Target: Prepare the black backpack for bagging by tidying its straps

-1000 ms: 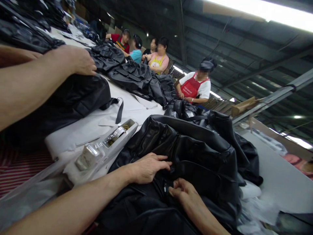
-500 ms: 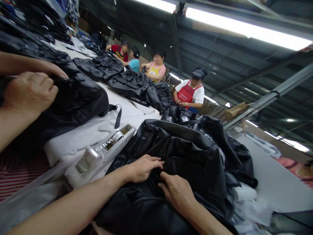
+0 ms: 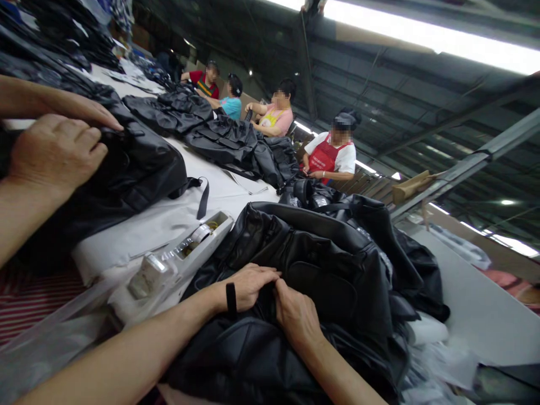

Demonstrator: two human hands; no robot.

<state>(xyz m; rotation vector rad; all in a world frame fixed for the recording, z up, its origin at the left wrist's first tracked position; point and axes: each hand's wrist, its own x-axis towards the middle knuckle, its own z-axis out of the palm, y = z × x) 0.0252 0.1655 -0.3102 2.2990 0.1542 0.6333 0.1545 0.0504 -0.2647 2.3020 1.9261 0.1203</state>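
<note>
A black leather-like backpack (image 3: pixel 320 256) lies in front of me, its surface creased and its front pocket facing up. My left hand (image 3: pixel 253 284) reaches in from the left, fingers bent together and pinching the bag's material near the middle. Close against its fingertips, my right hand (image 3: pixel 297 312) is closed on the same spot from the right. The small part between the fingertips is hidden. A dark strip crosses my left wrist.
A co-worker's hands (image 3: pixel 59 149) work on another black bag (image 3: pixel 147 174) at left. Between the bags stands a white tray (image 3: pixel 219 225) with tape rolls. More black bags (image 3: pixel 236 135) line the white table (image 3: pixel 211 194); several people stand beyond. Clear plastic (image 3: pixel 442 360) lies at right.
My two hands have come closer together, fingertips now nearly meeting on the backpack. A dark strip now shows across my left wrist. The co-worker's hands have shifted slightly.
</note>
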